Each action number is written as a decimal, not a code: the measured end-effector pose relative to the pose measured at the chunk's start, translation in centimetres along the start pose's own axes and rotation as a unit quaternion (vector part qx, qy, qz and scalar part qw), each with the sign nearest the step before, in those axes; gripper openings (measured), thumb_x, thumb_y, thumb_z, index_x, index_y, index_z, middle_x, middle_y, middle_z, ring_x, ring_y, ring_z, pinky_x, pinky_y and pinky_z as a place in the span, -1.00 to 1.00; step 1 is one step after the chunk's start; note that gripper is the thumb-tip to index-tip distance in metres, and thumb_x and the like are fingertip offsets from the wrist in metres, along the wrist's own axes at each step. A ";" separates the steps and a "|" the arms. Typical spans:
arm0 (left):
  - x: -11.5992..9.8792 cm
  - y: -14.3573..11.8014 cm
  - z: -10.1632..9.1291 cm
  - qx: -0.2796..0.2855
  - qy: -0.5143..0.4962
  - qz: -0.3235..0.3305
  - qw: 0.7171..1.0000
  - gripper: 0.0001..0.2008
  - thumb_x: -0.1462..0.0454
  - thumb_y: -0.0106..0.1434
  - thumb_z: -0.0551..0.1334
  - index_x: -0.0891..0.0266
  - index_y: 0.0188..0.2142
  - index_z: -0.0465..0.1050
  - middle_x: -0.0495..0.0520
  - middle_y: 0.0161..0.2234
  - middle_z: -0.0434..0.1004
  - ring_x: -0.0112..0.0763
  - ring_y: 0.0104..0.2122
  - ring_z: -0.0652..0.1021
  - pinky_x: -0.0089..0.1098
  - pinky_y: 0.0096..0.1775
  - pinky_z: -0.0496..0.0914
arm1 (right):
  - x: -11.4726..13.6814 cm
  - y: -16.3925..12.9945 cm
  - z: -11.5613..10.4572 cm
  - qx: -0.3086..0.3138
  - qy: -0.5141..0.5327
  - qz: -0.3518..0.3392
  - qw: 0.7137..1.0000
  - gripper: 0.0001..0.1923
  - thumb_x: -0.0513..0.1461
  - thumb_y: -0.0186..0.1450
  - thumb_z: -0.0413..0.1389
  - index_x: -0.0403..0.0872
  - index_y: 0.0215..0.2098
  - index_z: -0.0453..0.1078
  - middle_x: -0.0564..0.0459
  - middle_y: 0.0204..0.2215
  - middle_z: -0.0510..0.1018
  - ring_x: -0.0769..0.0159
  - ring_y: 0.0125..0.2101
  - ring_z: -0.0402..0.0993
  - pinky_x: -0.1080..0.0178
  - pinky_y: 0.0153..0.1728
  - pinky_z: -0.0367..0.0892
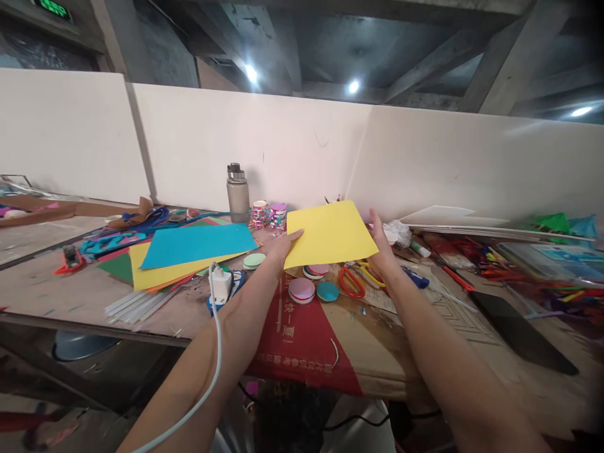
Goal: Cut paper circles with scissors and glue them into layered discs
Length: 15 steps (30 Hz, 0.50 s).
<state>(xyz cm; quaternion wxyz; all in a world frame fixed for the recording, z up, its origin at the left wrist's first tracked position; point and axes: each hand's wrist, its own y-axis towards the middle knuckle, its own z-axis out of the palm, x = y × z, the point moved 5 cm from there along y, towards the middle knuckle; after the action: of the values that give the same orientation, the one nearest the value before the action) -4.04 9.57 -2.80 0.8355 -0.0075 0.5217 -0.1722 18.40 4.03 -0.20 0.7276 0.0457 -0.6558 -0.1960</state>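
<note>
A sheet of yellow paper (pixel 330 236) is raised above the table, tilted toward me. My left hand (pixel 285 245) grips its left edge, thumb on top and the other fingers hidden underneath. At the sheet's right edge, my right hand (pixel 382 244) is upright with fingers stretched out, the palm side against or very near the paper. Below the sheet lie round paper discs: a lilac stack (pixel 301 290), a teal one (pixel 328 291) and a partly covered pink one (pixel 318 269). Scissors with red handles (pixel 352 283) lie just in front of my right hand.
On the left lie a blue sheet (pixel 198 244) over other coloured paper, and translucent glue sticks (pixel 141 305). A white charger (pixel 221 284) trails a cable across my left forearm. A bottle (pixel 238 194) stands behind. A black phone-like slab (pixel 523 332) lies right.
</note>
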 end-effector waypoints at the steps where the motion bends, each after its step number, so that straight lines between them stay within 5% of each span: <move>1: 0.1 0.2 -0.1 0.001 -0.001 -0.002 1.000 -0.75 0.31 0.18 0.29 0.20 -0.12 0.55 0.13 -0.30 0.67 -0.12 -0.23 0.65 -0.21 -0.17 0.53 | 0.1 -0.5 0.3 0.025 -0.018 -0.031 0.999 0.02 -0.11 0.08 0.29 0.13 0.40 -0.12 0.08 -0.15 0.60 0.26 -0.28 0.56 0.27 -0.33 0.47; 4: 0.3 0.5 -0.4 -0.008 -0.002 -0.005 1.000 -0.76 0.34 0.21 0.25 0.25 -0.11 0.53 0.14 -0.36 0.66 -0.18 -0.31 0.65 -0.28 -0.26 0.52 | 1.0 -1.6 0.6 0.066 -0.090 -0.125 0.986 -0.20 -0.20 0.02 0.33 0.09 0.23 0.27 0.05 0.00 0.55 0.25 -0.09 0.50 0.26 -0.12 0.43; 7: 0.0 0.5 -0.5 -0.025 -0.033 0.016 0.999 -0.76 0.22 0.30 0.18 0.31 -0.13 0.50 0.12 -0.44 0.63 -0.30 -0.44 0.62 -0.39 -0.39 0.49 | 1.3 -1.6 0.8 0.086 -0.122 -0.137 0.979 -0.62 -0.21 0.01 0.32 -0.01 -0.16 0.55 0.05 -0.11 0.60 0.26 -0.18 0.52 0.25 -0.14 0.44; 10: -0.5 0.3 -0.2 -0.008 -0.082 0.064 0.995 -0.62 0.07 0.36 0.07 0.32 -0.09 0.44 0.11 -0.44 0.61 -0.36 -0.49 0.60 -0.42 -0.45 0.46 | 0.8 -1.0 0.6 0.054 -0.052 -0.091 0.993 -0.76 -0.14 0.01 0.34 -0.05 -0.35 0.56 0.07 -0.34 0.63 0.34 -0.38 0.52 0.25 -0.29 0.47; 15: -0.5 -0.2 0.9 0.029 -0.067 0.155 0.985 -0.48 0.32 0.25 0.16 0.19 0.20 0.16 0.11 -0.30 0.60 -0.39 -0.42 0.62 -0.44 -0.38 0.47 | -0.2 -0.3 -0.6 -0.036 0.056 -0.020 0.998 -0.70 -0.13 -0.05 0.41 -0.11 -0.42 0.52 0.03 -0.42 0.63 0.39 -0.47 0.50 0.30 -0.37 0.50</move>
<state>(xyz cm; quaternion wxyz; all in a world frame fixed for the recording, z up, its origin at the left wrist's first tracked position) -3.52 9.39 -1.91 0.8852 0.0858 0.4539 -0.0549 18.92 3.76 -0.60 0.7601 0.0431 -0.6056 -0.2316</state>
